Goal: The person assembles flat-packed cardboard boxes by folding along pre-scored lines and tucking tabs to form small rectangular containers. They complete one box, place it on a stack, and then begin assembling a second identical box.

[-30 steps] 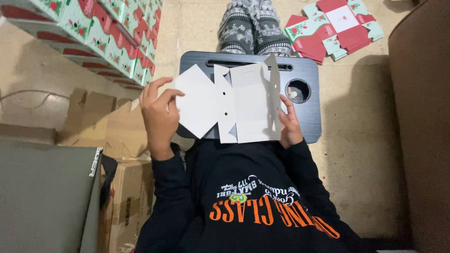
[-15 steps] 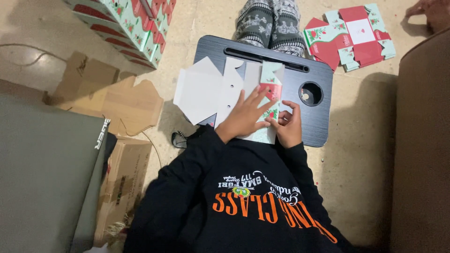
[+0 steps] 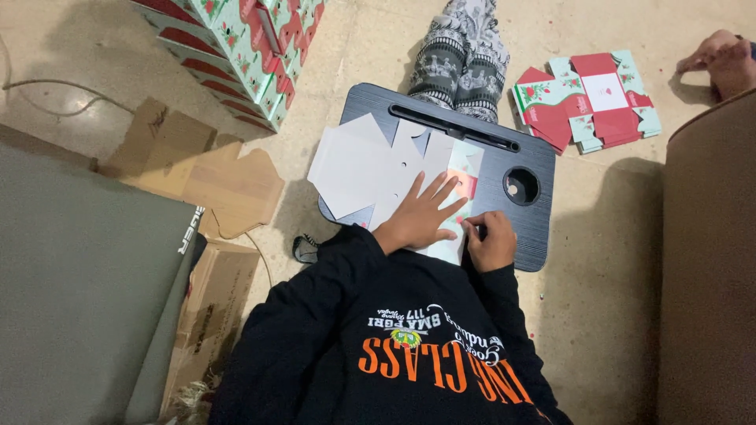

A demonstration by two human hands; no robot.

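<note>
1. Left hand (image 3: 421, 216) lies open, fingers spread flat on the unfolded cardboard box blank (image 3: 378, 169).
2. Right hand (image 3: 492, 240), curled, pinches the blank's near edge.
3. The blank rests on a black lap tray (image 3: 535, 228); a stack of flat printed boxes (image 3: 591, 98) lies beyond.

I see a black lap tray (image 3: 529, 228) with fine ridged lines. On it lies a card blank (image 3: 358, 169), white on its upturned side, with red and pale green print showing near the tray's near edge. My sleeves and sweatshirt (image 3: 394, 346) are black with orange and white lettering. The leggings (image 3: 461, 63) past the tray's far edge are grey and white patterned. Stacked boxes (image 3: 236, 47) and flat blanks (image 3: 602, 98) are red, green and white.
</note>
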